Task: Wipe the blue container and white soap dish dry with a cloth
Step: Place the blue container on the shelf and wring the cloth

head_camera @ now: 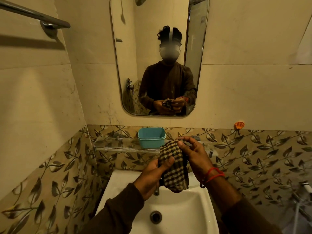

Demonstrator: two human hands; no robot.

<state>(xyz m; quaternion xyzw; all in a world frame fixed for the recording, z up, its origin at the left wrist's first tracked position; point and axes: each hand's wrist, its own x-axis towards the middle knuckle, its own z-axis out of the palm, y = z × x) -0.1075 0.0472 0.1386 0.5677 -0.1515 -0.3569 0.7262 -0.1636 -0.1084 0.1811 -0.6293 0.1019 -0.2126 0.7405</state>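
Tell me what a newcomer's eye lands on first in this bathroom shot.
Front and centre, both hands work a checked cloth over the white sink: the left hand grips it low, the right hand pinches its top. Just behind, a blue container stands on the glass shelf under the mirror.

Woven checked cloth [173, 166]; glossy white sink [194, 210].

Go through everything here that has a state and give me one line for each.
blue container: upright on the shelf, open top, untouched
checked cloth: bunched, held in both hands above the sink
left hand: closed on the cloth
right hand: pinching the cloth's top
sink: no standing water visible, drain open
soap dish: not visible
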